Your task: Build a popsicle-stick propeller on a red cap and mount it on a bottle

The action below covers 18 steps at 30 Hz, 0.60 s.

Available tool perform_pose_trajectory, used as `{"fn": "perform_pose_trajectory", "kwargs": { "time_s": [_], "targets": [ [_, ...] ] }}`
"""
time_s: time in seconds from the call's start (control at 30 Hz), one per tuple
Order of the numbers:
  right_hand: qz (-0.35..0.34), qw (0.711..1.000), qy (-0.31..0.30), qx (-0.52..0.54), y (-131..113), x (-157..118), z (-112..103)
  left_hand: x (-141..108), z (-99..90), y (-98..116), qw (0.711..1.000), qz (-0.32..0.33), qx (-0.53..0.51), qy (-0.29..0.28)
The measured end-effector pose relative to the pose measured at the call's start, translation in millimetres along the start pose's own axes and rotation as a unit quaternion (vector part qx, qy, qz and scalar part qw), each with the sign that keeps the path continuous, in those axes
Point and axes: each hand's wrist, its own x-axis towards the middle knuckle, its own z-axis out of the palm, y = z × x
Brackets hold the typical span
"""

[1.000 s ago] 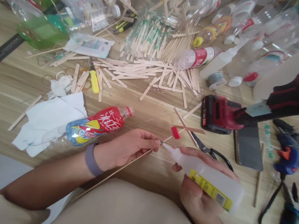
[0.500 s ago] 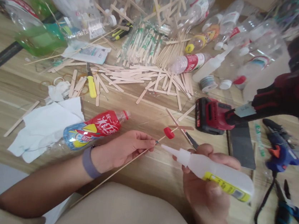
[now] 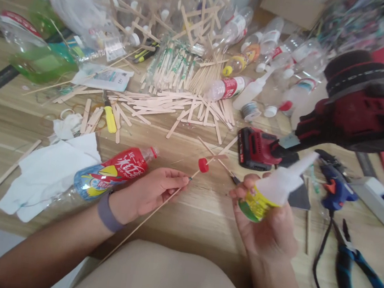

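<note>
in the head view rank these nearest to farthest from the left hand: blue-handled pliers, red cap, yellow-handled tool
1. Red cap: just beyond the left hand, to its right.
2. Yellow-handled tool: farther forward, to its left.
3. Blue-handled pliers: far right, past the right hand.

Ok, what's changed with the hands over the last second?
The right hand has drawn the squeeze bottle away from the stick, its nozzle swinging from pointing left to up and right. Nothing was let go. The left hand still pinches the stick, red cap on it.
</note>
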Motion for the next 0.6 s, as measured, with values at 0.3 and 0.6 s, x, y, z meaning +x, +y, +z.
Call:
{"fn": "perform_pose_trajectory", "kwargs": {
  "time_s": [0.3, 0.6],
  "targets": [
    [-0.014, 0.980, 0.021, -0.198, 0, 23, -16, 1, -4.8, 4, 0.999, 0.038, -0.028, 0.002],
    [-0.002, 0.900, 0.019, -0.435, 10, 55, -9, -5, -1.1, 9, 0.996, 0.062, -0.068, -0.014]
  ]
}}
